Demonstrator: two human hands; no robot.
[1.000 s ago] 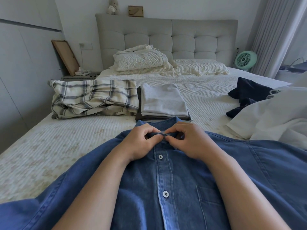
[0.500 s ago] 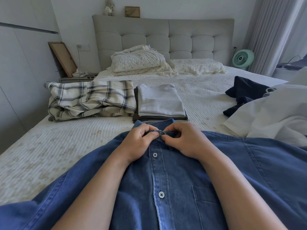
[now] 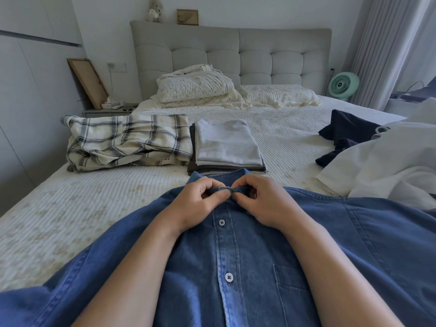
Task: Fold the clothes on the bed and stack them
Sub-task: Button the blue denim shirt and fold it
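we have the blue denim shirt (image 3: 259, 267) spread face up across the near end of the bed (image 3: 70, 232), its buttoned placket running toward us and its collar pointing at the headboard (image 3: 236, 53). both our hands meet at the collar: the left hand (image 3: 195, 204) has its fingers curled and pinches the collar band from the left, and the right hand (image 3: 262, 201) has its fingers curled and pinches the same band from the right, fingertips almost touching at the top button spot. we cannot tell whether that top button is fastened, since our fingers cover it. two buttons below it show closed. just beyond the collar sits a stack of folded clothes (image 3: 226, 147), a pale grey piece on top of darker ones, its near edge just beside the collar. to the left of the stack, touching it, lies a plaid garment (image 3: 127, 140), loosely bunched. on the right side of the bed a dark navy garment (image 3: 344, 135) lies crumpled, partly under a heap of white fabric (image 3: 382, 168) that reaches toward the shirt's right shoulder. pillows (image 3: 195, 88) rest against the headboard, and a small green fan (image 3: 342, 84) stands beside the bed by the curtain (image 3: 387, 43).
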